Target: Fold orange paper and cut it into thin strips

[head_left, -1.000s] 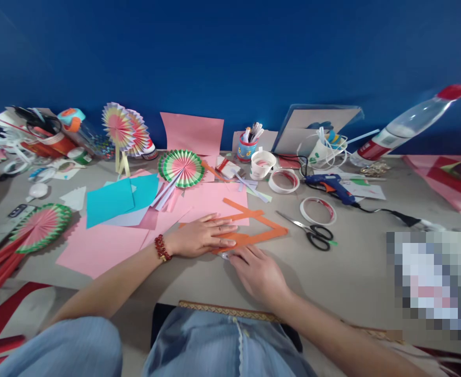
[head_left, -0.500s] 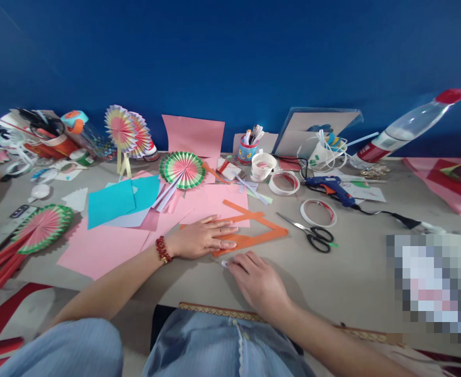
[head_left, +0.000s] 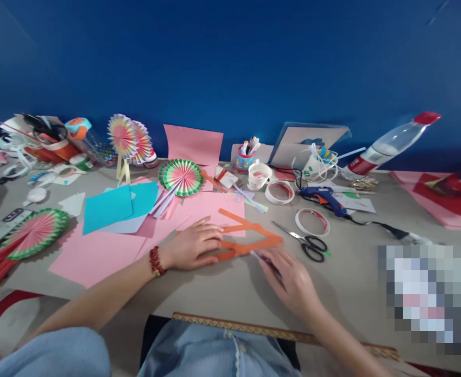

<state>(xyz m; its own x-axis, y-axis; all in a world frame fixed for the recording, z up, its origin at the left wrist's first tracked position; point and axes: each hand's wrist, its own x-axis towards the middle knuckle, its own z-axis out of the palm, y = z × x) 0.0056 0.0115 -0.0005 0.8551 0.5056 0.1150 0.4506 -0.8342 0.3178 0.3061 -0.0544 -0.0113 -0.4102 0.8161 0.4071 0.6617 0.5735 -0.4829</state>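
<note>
One left hand (head_left: 194, 245) flat on orange paper (head_left: 267, 243), right hand (head_left: 289, 278) shifted rightward, pinching tool (head_left: 255, 254)

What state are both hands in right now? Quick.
Left hand: open, palm down, resting on the orange paper strips.
Right hand: closed around a small pale-tipped tool, mostly hidden by the fingers.

Craft workspace: paper fans (head_left: 186, 177), glue gun (head_left: 334, 203), scissors (head_left: 303, 239), tape rolls (head_left: 278, 200).

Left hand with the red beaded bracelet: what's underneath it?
Orange paper strips stick out past the left hand. Whatever lies under its palm is covered and cannot be seen.
</note>
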